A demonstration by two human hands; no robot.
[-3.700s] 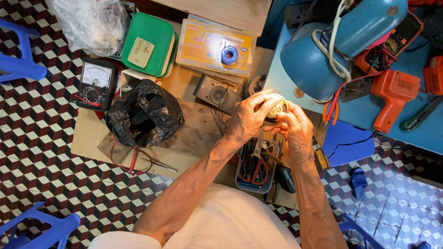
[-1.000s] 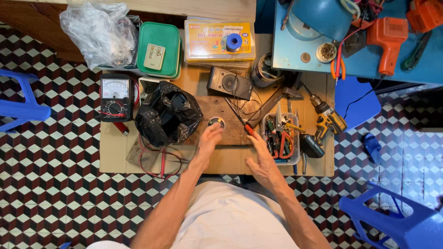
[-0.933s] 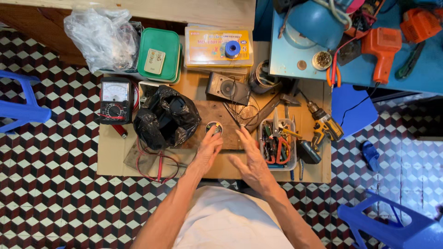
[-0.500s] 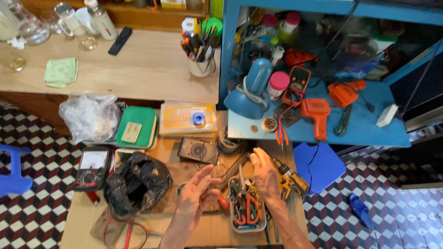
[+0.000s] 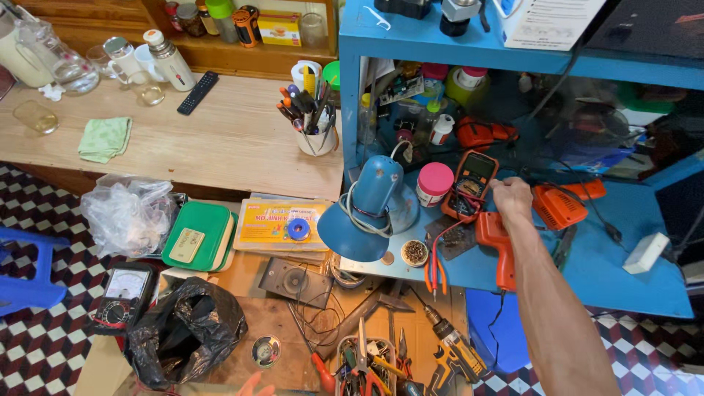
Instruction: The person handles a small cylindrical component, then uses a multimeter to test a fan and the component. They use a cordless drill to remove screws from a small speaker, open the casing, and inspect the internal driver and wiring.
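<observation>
Reach has shifted off the low bench: my right hand [image 5: 511,199] now closes around the orange multimeter [image 5: 470,185] on the blue shelf [image 5: 587,242], while my left hand [image 5: 253,385] hovers open at the bench's near edge.

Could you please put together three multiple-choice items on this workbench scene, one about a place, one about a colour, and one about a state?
1. Where is the right hand?
A. on the blue shelf beside the orange glue gun
B. on the green cloth
C. inside the black bag

2. What colour is the desk lamp?
A. red
B. blue
C. white

3. How does the black plastic bag lie?
A. tied shut
B. folded flat
C. open, mouth gaping

Answers:
1 A, the hand rests on the shelf by the glue gun and the multimeter.
2 B, its shade and neck are blue.
3 C, its dark inside shows.

Only fingertips of the left hand show at the bottom edge.
</observation>
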